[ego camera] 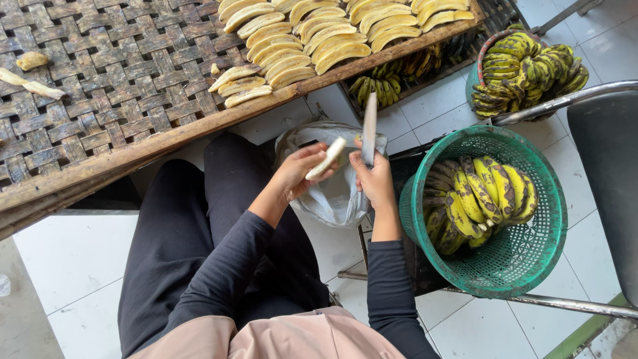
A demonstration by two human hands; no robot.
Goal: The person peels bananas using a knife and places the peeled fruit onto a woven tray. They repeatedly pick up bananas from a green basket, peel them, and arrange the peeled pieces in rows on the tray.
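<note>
My left hand (297, 174) holds a peeled, pale banana (326, 158) over a white plastic bag (332, 193) on the floor. My right hand (373, 178) grips a knife (369, 127) whose blade points up and away, right beside the banana. Both arms wear dark long sleeves. Peeled bananas (312, 36) lie in rows on a woven bamboo tray (113, 73) in front of me.
A green plastic basket (525, 266) with spotted unpeeled bananas (482, 196) stands at my right. A second basket of bananas (528, 66) sits farther back right. More banana bunches (392, 76) lie under the tray's edge. A dark chair (608, 166) is at far right. White floor tiles below.
</note>
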